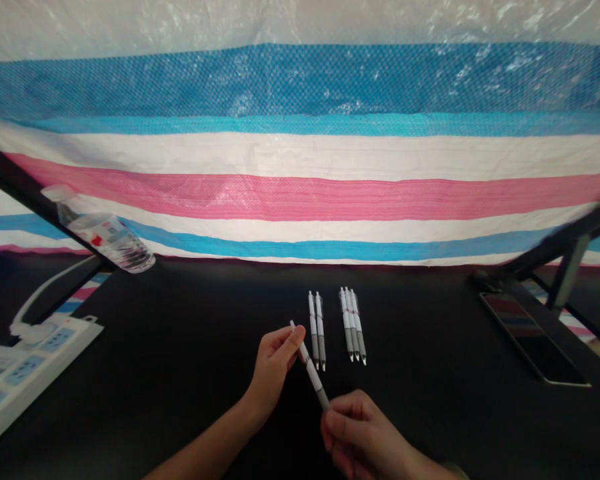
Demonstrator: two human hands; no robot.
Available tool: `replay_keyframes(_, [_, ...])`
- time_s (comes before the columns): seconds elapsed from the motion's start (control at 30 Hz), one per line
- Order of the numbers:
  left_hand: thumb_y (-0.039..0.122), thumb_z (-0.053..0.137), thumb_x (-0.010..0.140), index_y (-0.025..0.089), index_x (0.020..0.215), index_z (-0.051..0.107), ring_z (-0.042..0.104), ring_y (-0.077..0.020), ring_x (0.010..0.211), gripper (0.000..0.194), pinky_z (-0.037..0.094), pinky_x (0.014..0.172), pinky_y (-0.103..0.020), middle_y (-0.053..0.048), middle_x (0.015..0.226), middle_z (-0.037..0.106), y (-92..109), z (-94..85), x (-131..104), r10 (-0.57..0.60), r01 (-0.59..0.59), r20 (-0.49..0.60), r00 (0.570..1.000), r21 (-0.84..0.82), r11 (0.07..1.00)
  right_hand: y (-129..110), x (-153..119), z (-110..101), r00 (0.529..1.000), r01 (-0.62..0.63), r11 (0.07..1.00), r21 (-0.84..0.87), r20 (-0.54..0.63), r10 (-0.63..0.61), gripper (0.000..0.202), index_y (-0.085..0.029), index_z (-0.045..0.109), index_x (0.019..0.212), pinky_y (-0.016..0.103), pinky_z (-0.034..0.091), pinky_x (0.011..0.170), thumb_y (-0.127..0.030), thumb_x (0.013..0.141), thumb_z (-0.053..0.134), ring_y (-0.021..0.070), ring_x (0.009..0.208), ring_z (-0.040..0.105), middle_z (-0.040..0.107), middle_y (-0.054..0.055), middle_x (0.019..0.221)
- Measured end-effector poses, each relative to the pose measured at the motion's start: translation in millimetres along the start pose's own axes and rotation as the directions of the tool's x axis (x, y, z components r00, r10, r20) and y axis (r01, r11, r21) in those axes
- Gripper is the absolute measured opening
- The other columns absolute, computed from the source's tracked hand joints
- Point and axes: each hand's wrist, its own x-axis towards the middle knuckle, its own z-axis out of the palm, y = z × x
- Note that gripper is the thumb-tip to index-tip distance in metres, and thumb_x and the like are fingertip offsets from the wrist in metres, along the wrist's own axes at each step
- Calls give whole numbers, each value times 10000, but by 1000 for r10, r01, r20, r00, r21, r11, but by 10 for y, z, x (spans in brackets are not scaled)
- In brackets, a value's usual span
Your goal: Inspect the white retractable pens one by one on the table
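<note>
A white pen with a grey grip (313, 375) slants between my two hands above the black table. Thumb and fingers of my left hand (279, 353) pinch its upper, clicker end. Around the grey lower end my right hand (355, 430) is closed, hiding the tip. Just beyond, a pair of similar pens (317, 330) lies side by side, clickers pointing away from me. To their right is a group of three like pens (352, 325), close together and turned the same way.
On the left lie a white power strip (65, 360) with a plugged-in cable and a tilted clear plastic bottle (113, 240). A phone (535, 340) rests at the right by a black metal bar (570, 267). Striped plastic sheeting (300, 153) hangs behind the black table (190, 320).
</note>
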Motion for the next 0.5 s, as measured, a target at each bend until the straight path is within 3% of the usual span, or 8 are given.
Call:
replay_keyframes(0.13, [595,679,818,175,500,489,232,-75,467,560,170,449,-238,73,482,308,15,22,0,5,-4,-24,1000,12,1000,-37,-13,15,999,-5,1000,-12,-43,4,542,-155,586,684,170,140,300,-683,733,697,19,275,283,483,-70,407])
replay_keyframes(0.23, [625,685,798,174,506,488,221,-67,451,572,160,446,-232,81,467,297,3,27,17,-31,30,-26,999,-36,999,-6,17,10,999,25,998,64,42,-27,560,-143,597,739,160,176,303,-696,758,684,30,281,324,519,-51,429])
replay_keyframes(0.33, [626,678,805,171,514,506,233,-65,445,567,172,445,-226,78,460,320,-7,12,41,-39,35,-56,998,-70,997,90,74,-1,989,54,985,165,125,-75,615,-108,629,856,149,288,333,-722,812,622,60,331,451,598,2,506])
replay_keyframes(0.5, [608,694,800,179,523,489,257,-69,447,551,199,447,-225,78,460,340,41,-34,85,8,-22,-140,990,-96,995,196,114,3,990,113,986,120,75,-122,636,-129,569,701,140,329,340,-750,837,568,64,344,482,573,15,485])
